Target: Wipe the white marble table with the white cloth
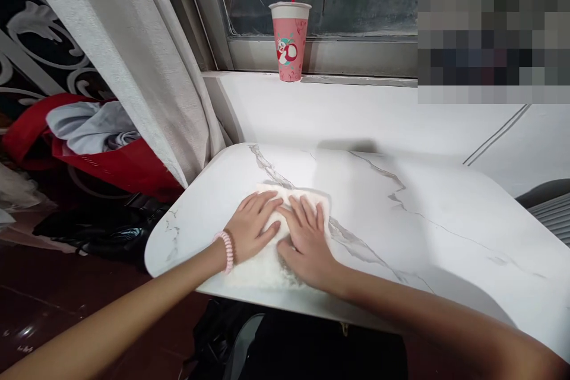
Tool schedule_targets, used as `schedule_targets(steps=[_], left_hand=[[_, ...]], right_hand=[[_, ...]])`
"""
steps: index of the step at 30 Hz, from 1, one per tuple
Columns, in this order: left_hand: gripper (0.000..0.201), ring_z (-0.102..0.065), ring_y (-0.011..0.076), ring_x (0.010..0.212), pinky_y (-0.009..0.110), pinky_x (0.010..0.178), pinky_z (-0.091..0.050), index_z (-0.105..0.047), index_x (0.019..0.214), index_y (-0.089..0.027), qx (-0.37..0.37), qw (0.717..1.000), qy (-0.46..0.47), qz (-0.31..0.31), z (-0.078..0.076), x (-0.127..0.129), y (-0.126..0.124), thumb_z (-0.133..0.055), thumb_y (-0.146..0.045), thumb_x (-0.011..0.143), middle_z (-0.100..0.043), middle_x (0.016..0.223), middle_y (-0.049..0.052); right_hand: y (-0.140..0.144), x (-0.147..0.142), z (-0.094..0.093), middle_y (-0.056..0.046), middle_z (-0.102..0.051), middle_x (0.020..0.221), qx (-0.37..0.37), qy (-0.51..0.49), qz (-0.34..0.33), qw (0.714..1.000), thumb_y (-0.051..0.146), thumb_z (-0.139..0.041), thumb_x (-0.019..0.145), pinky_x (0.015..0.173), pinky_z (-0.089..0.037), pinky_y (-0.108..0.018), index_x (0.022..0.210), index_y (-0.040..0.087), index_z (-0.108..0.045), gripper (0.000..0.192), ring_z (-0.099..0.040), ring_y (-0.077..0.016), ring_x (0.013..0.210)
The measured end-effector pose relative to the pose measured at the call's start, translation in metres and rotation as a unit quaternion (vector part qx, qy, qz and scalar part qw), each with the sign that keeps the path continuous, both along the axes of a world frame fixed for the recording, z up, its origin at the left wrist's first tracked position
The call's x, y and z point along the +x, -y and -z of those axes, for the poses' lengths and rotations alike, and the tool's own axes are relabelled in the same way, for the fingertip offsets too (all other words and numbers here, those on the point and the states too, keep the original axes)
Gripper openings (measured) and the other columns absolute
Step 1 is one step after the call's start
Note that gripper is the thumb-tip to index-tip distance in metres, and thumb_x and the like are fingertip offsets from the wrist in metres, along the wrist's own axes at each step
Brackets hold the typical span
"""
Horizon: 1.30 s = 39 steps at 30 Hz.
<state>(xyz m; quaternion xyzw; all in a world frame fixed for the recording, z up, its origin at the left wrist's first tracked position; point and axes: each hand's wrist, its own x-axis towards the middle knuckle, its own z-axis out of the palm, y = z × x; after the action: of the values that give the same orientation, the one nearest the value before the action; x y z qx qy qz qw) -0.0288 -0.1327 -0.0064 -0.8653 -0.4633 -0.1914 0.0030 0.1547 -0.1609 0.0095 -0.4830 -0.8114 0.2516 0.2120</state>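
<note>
Head view: both hands lie flat, palms down, on a white towel (276, 249) sitting near the table's (445, 214) front-left corner. The left hand (252, 228) has its fingers spread and relaxed — not gripping, just pressing on the cloth, with a pink coil band (228, 251) at the wrist. The right hand (307, 240) lies just beside it, also loose and flat, fingertips pointing toward the window. A pink cup (290, 40) stands on the sill — well apart.

Head-worn view, forward and down, close over marble table (445, 202) toward window sill (356, 80).
</note>
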Motion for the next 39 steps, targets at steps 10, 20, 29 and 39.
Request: schedule_targets(steps=[10, 20, 29, 39], left_hand=[[0.038, -0.051, 0.0298, 0.124, 0.05, 0.108, -0.037, -0.055, 0.123, -0.019, -0.008, 0.997, -0.006, -0.07, 0.0, 0.021, -0.158, -0.039, -0.036, 0.092, -0.059, 0.129, 0.013], [0.039, -0.051, 0.0307, 0.124, 0.049, 0.108, -0.035, -0.054, 0.125, -0.017, -0.004, 0.998, -0.016, -0.06, -0.003, 0.092, -0.212, -0.038, -0.034, 0.094, -0.057, 0.132, 0.014], [0.041, -0.048, 0.0267, 0.129, 0.044, 0.112, -0.032, -0.052, 0.13, -0.015, -0.018, 0.998, -0.019, -0.05, -0.006, 0.151, -0.19, -0.036, -0.031, 0.097, -0.055, 0.138, 0.013], [0.039, -0.046, 0.0284, 0.133, 0.049, 0.115, -0.031, -0.054, 0.128, -0.014, 0.036, 0.997, -0.002, -0.067, 0.002, 0.123, -0.056, -0.036, -0.031, 0.097, -0.056, 0.138, 0.016]], right_hand=[[-0.157, 0.007, 0.012, -0.009, -0.031, 0.159, 0.131, 0.105, 0.019, 0.986, 0.03, -0.038, 0.096, 0.121, -0.007, -0.055, 0.153, 0.016, -0.032, 0.058, -0.021, -0.0273, 0.149], [-0.206, 0.072, 0.011, -0.007, -0.035, 0.157, 0.129, 0.087, 0.055, 0.986, 0.029, -0.039, 0.096, 0.122, -0.009, -0.05, 0.149, 0.018, -0.039, 0.054, -0.025, -0.0242, 0.148], [-0.187, 0.124, 0.013, -0.006, -0.031, 0.16, 0.115, 0.137, 0.094, 0.979, 0.037, -0.033, 0.098, 0.121, -0.009, -0.052, 0.151, 0.02, -0.036, 0.055, -0.021, -0.0255, 0.149], [-0.071, 0.109, 0.016, -0.012, -0.032, 0.159, 0.193, 0.195, 0.013, 0.962, 0.036, -0.027, 0.099, 0.121, -0.012, -0.055, 0.151, 0.012, -0.035, 0.058, -0.023, -0.0307, 0.148]])
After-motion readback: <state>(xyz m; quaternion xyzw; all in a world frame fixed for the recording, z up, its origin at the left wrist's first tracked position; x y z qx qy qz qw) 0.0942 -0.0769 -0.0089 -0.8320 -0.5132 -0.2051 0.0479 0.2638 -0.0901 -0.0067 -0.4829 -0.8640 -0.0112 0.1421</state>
